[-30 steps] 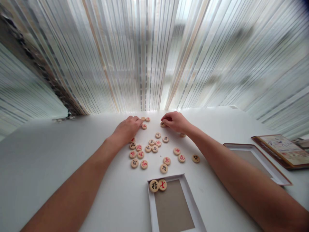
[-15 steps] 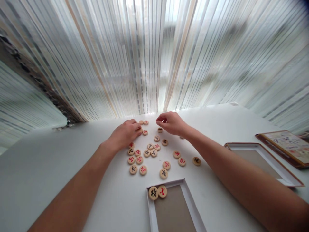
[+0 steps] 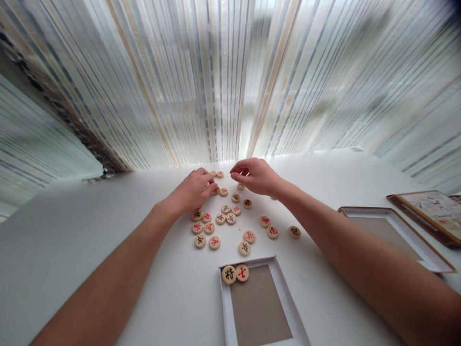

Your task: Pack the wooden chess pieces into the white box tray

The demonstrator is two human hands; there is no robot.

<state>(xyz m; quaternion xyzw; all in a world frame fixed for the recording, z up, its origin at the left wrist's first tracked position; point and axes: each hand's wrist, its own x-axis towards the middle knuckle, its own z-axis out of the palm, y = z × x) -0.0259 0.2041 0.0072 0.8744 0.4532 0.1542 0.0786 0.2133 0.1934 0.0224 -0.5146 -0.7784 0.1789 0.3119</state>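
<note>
Several round wooden chess pieces (image 3: 230, 218) with red or black characters lie scattered on the white table (image 3: 65, 250). My left hand (image 3: 192, 192) rests at the far left of the scatter, its fingers curled and its fingertips pinched on a red-marked piece (image 3: 216, 191). My right hand (image 3: 256, 176) hovers just above the far pieces, fingers bent in towards the thumb; what it holds, if anything, is hidden. Near me lies a shallow white tray (image 3: 225, 307) with a grey bottom. A black-marked piece (image 3: 229, 274) and a red-marked piece (image 3: 242, 273) sit in its far left corner.
An open box half with a brown rim (image 3: 414, 247) lies on the table at the right. Beyond it is a printed box lid (image 3: 432, 214). Striped sheer curtains (image 3: 230, 81) hang right behind the table's far edge.
My left hand has closed its fingers onto a piece at the far left. My right hand has lifted off the pieces and drawn slightly left. The view has shifted a little.
</note>
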